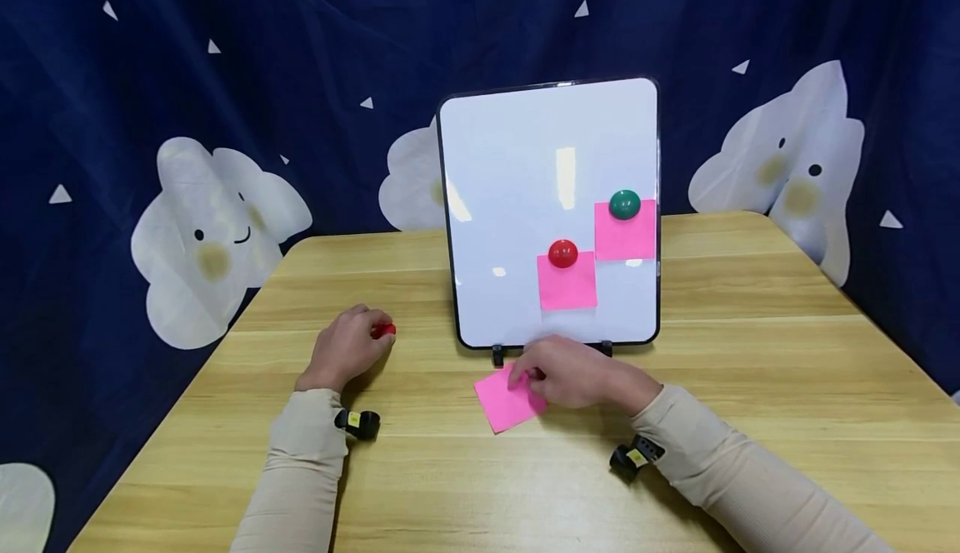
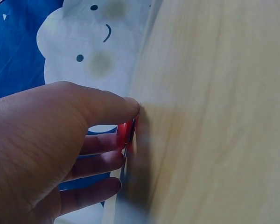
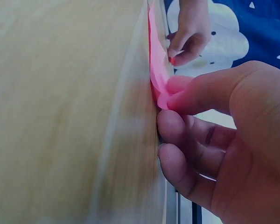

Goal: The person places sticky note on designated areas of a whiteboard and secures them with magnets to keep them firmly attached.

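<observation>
My left hand (image 1: 348,345) is low over the left side of the table, thumb and fingers around a round red magnet (image 1: 386,331). In the left wrist view the red magnet (image 2: 125,133) sits between thumb and fingers, right at the tabletop. My right hand (image 1: 573,372), in front of the whiteboard, pinches the edge of a pink sticky note (image 1: 508,404). Close up, the sticky note (image 3: 157,65) bends up where the right thumb and index finger grip it; the other fingers curl beside it near the wood.
The whiteboard (image 1: 517,178) stands on small black feet (image 1: 498,356). A red magnet (image 1: 563,254) and a green magnet (image 1: 625,205) each top a pink sticky note on its lower right. A dark blue curtain with clouds hangs behind the wooden table (image 1: 420,486).
</observation>
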A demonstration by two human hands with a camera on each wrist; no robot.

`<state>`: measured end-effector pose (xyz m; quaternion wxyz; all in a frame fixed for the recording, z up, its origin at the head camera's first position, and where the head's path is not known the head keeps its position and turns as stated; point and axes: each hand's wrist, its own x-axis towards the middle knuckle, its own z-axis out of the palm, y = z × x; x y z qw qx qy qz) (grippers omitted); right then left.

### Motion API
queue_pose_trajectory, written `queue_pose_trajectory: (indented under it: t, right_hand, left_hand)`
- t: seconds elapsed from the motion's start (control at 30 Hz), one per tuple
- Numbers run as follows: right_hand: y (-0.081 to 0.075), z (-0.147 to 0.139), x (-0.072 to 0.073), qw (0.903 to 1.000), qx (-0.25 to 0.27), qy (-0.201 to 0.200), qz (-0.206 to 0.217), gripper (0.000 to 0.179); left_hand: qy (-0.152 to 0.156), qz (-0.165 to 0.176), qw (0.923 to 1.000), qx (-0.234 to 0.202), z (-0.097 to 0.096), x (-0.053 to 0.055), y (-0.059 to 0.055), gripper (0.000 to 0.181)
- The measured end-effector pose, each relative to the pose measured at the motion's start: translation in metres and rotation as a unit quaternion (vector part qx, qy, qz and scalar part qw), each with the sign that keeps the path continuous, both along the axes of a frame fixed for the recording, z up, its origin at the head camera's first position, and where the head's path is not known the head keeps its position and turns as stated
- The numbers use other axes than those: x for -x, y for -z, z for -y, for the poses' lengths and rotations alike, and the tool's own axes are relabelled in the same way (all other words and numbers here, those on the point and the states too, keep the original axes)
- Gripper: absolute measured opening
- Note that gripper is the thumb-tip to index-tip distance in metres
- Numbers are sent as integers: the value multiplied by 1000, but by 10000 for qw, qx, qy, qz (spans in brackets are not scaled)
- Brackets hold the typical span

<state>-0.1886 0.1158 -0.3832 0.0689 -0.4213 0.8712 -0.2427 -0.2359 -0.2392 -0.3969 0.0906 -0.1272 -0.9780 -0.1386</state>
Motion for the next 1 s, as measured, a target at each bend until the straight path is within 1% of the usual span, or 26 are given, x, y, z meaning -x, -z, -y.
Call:
queue_pose_trajectory:
  t: [0.27,0.53,0.7,1.0]
  right_hand:
    - [0,1,0,9998,-20,199,59,19]
    - [-1,1,0,9993,108,298,202,12]
    - [-2,1,-1,9990,120,405,152,7]
    - [0,2,0,9988,166,447,110,8]
  left_hand:
    - [10,34,10000,-7,0,-1,-1,21]
    - [0,16,10000,3,0,0,-1,24]
    - [-35,15,10000,11,1,0,-1,25]
    - [-95,-26,10000,16,1,1,0,30]
